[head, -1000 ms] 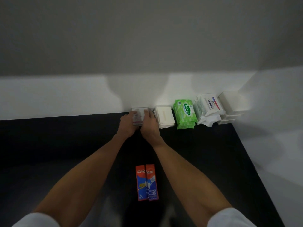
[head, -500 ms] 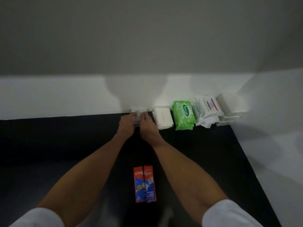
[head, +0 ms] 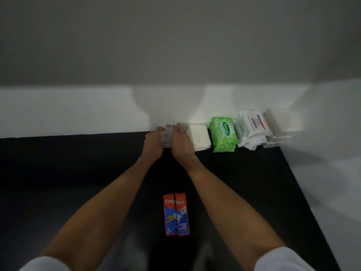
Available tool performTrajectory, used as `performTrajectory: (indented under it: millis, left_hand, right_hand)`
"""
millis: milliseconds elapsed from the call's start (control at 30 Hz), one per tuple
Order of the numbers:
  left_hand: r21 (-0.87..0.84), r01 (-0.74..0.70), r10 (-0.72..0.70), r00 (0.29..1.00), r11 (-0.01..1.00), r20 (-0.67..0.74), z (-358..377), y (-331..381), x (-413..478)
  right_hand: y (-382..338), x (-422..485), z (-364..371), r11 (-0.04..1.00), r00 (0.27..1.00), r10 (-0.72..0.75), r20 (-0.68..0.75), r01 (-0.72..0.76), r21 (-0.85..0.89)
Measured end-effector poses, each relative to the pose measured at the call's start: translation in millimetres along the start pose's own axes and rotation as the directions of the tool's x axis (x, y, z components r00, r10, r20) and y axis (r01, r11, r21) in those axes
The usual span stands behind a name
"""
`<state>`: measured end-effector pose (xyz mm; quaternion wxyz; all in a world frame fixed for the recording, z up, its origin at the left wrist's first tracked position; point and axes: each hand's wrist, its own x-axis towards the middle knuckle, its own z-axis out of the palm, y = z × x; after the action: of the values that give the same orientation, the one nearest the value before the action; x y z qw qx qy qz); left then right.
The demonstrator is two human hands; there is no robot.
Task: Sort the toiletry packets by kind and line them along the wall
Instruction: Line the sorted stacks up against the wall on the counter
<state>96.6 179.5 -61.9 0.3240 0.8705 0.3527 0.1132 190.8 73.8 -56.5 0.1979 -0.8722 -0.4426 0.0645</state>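
A row of packets lies against the white wall (head: 78,112) on the black surface. At its left end, a small stack of grey-white soap packets (head: 167,136) sits between my hands. My left hand (head: 153,142) grips its left side and my right hand (head: 182,141) grips its right side. To the right come a white packet stack (head: 201,136), green Sanicare wipes (head: 223,136), white Dove packets (head: 252,127) and white boxes (head: 279,122). Two red Colgate toothpaste packets (head: 176,217) lie side by side near me, between my forearms.
A side wall (head: 332,153) meets the back wall at the right corner and bounds the black surface (head: 68,169) on the right. The row's right end fills that corner. My shoes show dimly below the surface's near edge.
Both hands stay on the soap packet stack at the wall, with only small shifts of the fingers. The Colgate packets have not moved.
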Motion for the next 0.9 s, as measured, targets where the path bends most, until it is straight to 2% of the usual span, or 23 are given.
performTrajectory:
  millis: [233, 333, 433, 567, 700, 900]
  left_hand:
    - [-0.084, 0.054, -0.056, 0.998, 0.995, -0.022, -23, 21, -60]
    - [-0.112, 0.17, -0.168, 0.985, 0.979, 0.024, -23, 21, -109]
    - [-0.133, 0.157, -0.155, 0.988, 0.979, 0.021, -15, 15, -160]
    - [-0.171, 0.245, -0.241, 0.969, 0.954, 0.042, -2, 13, -216]
    - [-0.181, 0.27, -0.267, 0.963, 0.946, 0.043, 12, 14, -255]
    - [-0.11, 0.299, -0.289, 0.952, 0.948, 0.1, 31, 19, -282]
  right_hand:
    - [-17, -52, -45, 0.972, 0.991, 0.114, -0.077, -0.095, 0.213]
    - [-11, -100, -54, 0.934, 0.979, 0.205, -0.007, -0.193, 0.302]
    - [-2, -152, -53, 0.903, 0.968, 0.25, 0.037, -0.247, 0.352]
    - [8, -208, -44, 0.849, 0.923, 0.339, 0.181, -0.383, 0.365]
    - [13, -248, -34, 0.833, 0.891, 0.383, 0.245, -0.448, 0.325]
    - [6, -279, -24, 0.831, 0.844, 0.431, 0.319, -0.509, 0.225]
